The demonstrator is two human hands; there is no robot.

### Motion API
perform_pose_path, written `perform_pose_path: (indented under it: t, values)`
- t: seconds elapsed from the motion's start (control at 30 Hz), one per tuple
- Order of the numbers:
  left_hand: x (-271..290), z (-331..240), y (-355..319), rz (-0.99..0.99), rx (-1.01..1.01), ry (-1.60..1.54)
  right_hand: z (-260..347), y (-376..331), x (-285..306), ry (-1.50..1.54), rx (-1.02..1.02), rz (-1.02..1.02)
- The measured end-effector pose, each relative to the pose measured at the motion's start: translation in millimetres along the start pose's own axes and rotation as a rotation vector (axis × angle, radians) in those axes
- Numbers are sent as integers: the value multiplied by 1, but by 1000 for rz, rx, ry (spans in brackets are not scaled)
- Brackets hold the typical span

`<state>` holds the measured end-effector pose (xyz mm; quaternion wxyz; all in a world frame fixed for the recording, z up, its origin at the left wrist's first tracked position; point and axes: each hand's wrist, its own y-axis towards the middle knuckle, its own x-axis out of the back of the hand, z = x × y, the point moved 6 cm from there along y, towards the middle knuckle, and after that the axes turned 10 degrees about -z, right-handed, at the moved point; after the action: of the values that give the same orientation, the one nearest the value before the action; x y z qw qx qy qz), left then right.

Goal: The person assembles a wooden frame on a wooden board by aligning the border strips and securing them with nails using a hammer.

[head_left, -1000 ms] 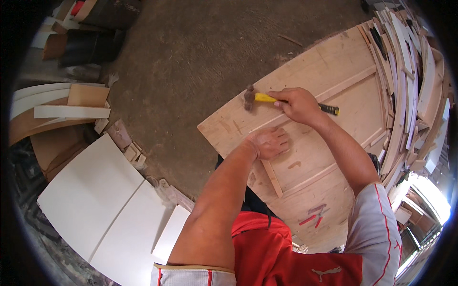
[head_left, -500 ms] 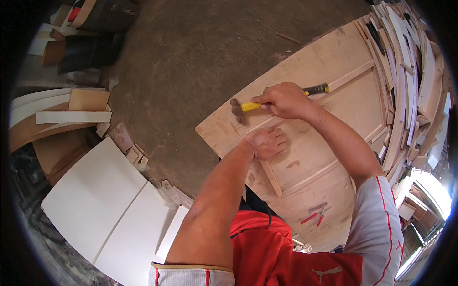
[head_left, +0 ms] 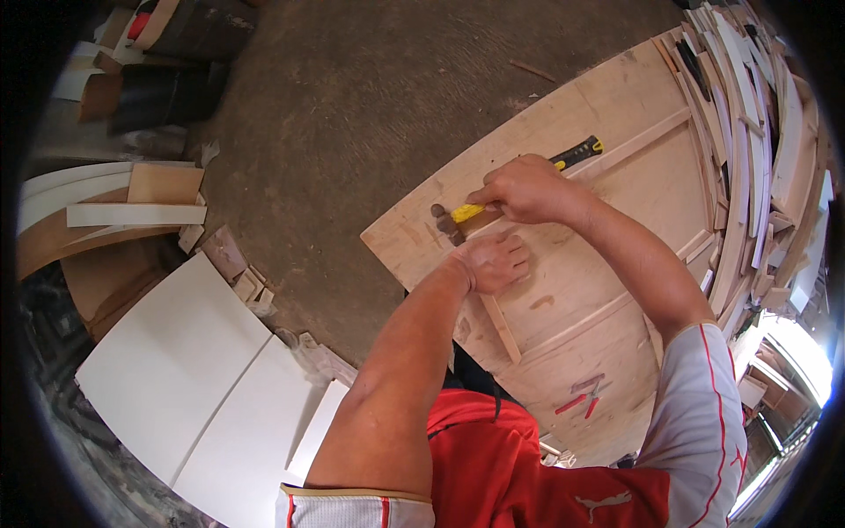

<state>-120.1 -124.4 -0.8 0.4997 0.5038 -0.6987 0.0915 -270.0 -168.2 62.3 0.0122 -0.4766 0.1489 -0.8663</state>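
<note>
My right hand (head_left: 528,189) is closed round the handle of a claw hammer (head_left: 467,212) with a yellow and black handle. Its steel head is low, just beyond my left hand (head_left: 493,262). That left hand rests with curled fingers on a short wooden strip (head_left: 500,327), at the spot where it meets a long wooden strip (head_left: 638,143). What its fingertips grip is hidden. Beneath both strips lies a large plywood panel (head_left: 422,231). Red-handled pincers (head_left: 583,402) lie on the panel nearer my body.
Stacked wood offcuts (head_left: 748,141) crowd the right side. White boards (head_left: 194,352) lie at the lower left, below a pile of curved and flat pieces (head_left: 132,211). The concrete floor (head_left: 352,97) stretches beyond the panel, with a thin stick (head_left: 532,70) on it.
The hammer has tilted, its head shifting slightly right and down toward my left hand and its handle end rising. My left hand has stayed in place.
</note>
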Motion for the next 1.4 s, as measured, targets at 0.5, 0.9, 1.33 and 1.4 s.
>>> perform_pose_path:
  t: [0.5, 0.9, 1.33, 1.4]
  values:
    - [8, -1, 9, -12, 30, -62, -31, -93, 11, 404, -488, -661]
    - [54, -11, 4, -166, 122, -97, -57, -271, -115, 396, -1308, -1217]
    - [120, 39, -83, -98, 409, 201, -7, -256, -95, -454, -1254, -1227]
    - [112, 44, -80, -64, 319, 157, 13, -241, -104, -306, -1244, -1258]
